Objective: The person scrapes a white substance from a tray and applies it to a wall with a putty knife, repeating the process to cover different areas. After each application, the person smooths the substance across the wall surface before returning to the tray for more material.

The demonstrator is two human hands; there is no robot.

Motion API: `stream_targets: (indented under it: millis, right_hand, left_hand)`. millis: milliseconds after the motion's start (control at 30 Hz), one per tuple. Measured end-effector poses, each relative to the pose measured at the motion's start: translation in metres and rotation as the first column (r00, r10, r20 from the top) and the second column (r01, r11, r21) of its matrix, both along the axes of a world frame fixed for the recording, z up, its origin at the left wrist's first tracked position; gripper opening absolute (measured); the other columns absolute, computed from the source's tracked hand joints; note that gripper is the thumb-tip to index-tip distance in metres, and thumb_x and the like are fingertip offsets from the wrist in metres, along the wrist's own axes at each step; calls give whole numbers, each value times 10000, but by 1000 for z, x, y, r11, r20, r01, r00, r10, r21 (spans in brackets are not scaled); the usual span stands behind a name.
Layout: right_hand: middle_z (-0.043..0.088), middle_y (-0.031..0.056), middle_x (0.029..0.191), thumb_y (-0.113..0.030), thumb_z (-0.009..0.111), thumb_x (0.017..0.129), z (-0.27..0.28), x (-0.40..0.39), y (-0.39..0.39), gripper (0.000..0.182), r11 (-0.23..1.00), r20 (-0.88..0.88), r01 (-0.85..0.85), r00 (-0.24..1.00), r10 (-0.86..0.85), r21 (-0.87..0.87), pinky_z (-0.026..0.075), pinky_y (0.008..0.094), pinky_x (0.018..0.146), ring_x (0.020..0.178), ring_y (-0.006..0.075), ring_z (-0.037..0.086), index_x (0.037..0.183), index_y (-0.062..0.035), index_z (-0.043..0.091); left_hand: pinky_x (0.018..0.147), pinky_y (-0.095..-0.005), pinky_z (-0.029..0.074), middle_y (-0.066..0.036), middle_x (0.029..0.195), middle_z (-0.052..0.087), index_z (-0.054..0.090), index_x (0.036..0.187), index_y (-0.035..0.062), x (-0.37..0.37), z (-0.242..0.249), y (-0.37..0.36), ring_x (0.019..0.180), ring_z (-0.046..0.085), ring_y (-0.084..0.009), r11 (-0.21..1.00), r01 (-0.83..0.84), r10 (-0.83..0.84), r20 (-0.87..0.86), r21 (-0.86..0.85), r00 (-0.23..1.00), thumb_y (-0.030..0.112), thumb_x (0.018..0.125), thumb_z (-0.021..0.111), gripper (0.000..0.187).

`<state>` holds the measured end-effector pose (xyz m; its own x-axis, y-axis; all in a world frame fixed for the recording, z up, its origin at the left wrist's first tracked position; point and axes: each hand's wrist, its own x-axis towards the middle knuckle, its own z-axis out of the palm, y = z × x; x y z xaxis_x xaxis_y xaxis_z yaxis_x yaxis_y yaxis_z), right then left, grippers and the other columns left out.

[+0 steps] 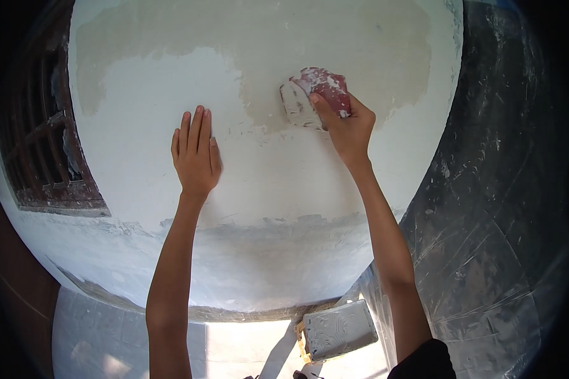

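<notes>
Fingers stretched out, my left hand (pixel 196 151) lies flat against a wall (pixel 164 126) coated in white and beige-grey patches. My right hand (pixel 348 129) grips a putty scraper (pixel 325 85), red and smeared with white filler, with a pale, coated part on its left. The scraper is at the wall, on the border between the white coat and the darker area above it. The thumb lies over its front, and the other fingers are mostly hidden behind it.
On the floor below stands a tray (pixel 341 331) of pale putty. Dark plastic sheeting (pixel 480 208) hangs along the right side. A brown barred window (pixel 44 132) sits in the wall at the left. Grey sheeting (pixel 107 335) covers floor at lower left.
</notes>
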<state>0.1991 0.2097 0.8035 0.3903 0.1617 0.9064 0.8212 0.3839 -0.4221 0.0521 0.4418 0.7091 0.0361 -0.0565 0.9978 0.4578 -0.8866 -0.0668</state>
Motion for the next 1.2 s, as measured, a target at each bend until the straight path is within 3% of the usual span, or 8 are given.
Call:
stream_targets:
  millis: [67, 200, 533, 633, 700, 767, 933, 1200]
  right_hand:
    - [520, 39, 552, -445, 818, 801, -6, -3, 26, 428, 929, 410, 366, 856, -314, -53, 385, 325, 481, 494, 169, 490, 718, -53, 670]
    - [524, 50, 551, -460, 809, 805, 8, 13, 17, 448, 853, 496, 521, 752, -434, -43, 390, 335, 472, 491, 177, 493, 691, -53, 660]
    - [697, 73, 659, -412, 804, 830, 17, 82, -70, 454, 755, -89, 640, 768, -634, 143, 493, 293, 581, 558, 119, 597, 831, 36, 736]
    - [716, 75, 715, -355, 806, 840, 11, 69, -62, 406, 613, -302, 651, 756, -581, 448, 497, 285, 594, 589, 114, 611, 866, 44, 732]
    - [721, 55, 749, -303, 808, 845, 6, 42, -38, 353, 808, -185, 305, 952, -243, 504, 490, 287, 587, 594, 110, 604, 877, 40, 727]
    - [700, 53, 704, -303, 812, 841, -3, 4, -19, 327, 983, -148, 116, 984, -95, 141, 461, 280, 555, 582, 102, 587, 861, 13, 733]
    - [569, 54, 570, -430, 831, 795, -1, 0, 28, 419, 842, 496, 539, 730, -470, 6, 397, 310, 476, 501, 150, 512, 720, -45, 685]
    - [648, 69, 614, -492, 803, 801, 59, 39, -21, 478, 804, 365, 591, 736, -570, 63, 446, 319, 506, 501, 171, 560, 758, -24, 718]
  left_hand:
    - [1185, -424, 215, -33, 1534, 469, 491, 1472, 96, -1, 0, -1, 1459, 360, -233, 1000, -12, 12, -10, -5, 1000, 141, 974, 395, 510]
    - [1183, -429, 222, -33, 1536, 465, 483, 1478, 98, -2, 1, -1, 1456, 365, -236, 1000, 4, -4, -10, -5, 1000, 140, 972, 397, 514]
    - [1181, -437, 211, -71, 1544, 445, 460, 1484, 56, -2, 0, 0, 1460, 349, -262, 1000, -2, 2, -30, 12, 1000, 144, 996, 355, 507]
    - [1178, -416, 232, -28, 1536, 465, 489, 1475, 105, 0, 0, -2, 1452, 370, -236, 1000, -15, 15, 2, 23, 1000, 137, 973, 398, 511]
    - [1177, -414, 233, -30, 1534, 468, 490, 1473, 103, -1, 1, -3, 1453, 368, -234, 1000, -9, 9, -8, -6, 1000, 135, 971, 401, 511]
    - [1178, -415, 232, -31, 1533, 469, 491, 1472, 102, -1, 1, -1, 1453, 369, -234, 1000, -9, 9, -8, 4, 1000, 135, 970, 403, 511]
    - [1182, -419, 228, -32, 1533, 469, 494, 1470, 102, -2, 1, 0, 1454, 368, -236, 1000, -10, 10, -6, 23, 1000, 136, 969, 405, 510]
    - [1182, -442, 208, -68, 1541, 450, 463, 1482, 61, -2, 0, 0, 1460, 351, -261, 1000, -21, 21, -38, 1, 999, 148, 1000, 346, 503]
